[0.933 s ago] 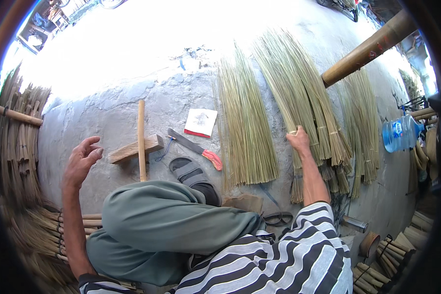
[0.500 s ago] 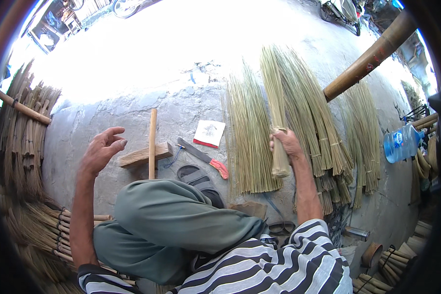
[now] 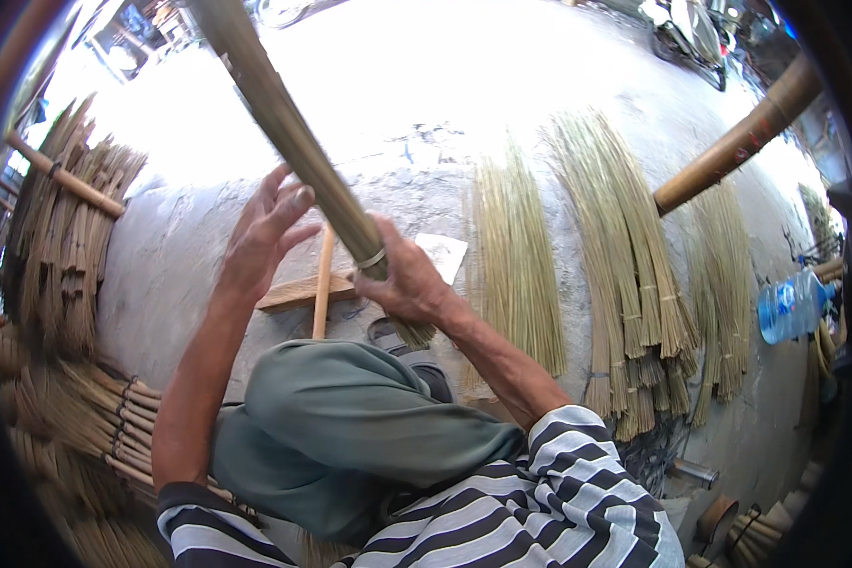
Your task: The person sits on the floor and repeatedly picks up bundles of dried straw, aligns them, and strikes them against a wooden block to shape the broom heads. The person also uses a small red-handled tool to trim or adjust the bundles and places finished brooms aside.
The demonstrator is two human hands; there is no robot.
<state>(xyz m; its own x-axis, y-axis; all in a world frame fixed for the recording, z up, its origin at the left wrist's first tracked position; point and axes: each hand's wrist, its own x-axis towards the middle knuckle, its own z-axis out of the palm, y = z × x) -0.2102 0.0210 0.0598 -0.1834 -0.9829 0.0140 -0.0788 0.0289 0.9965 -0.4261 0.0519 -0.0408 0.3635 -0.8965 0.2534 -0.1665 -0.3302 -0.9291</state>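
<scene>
Currently right hand (image 3: 407, 275) wrapped round bundle (image 3: 296, 133) by its tie (image 3: 372, 258), left hand (image 3: 260, 237) loosely spread beside it, contact unclear; firm grip at tie should limit splaying.

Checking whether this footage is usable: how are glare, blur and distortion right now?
Head view: glare washes out the far ground; head view: the left hand and the bundle in the right hand look slightly blurred; head view: fisheye distortion, with dark, rounded corners.
</scene>
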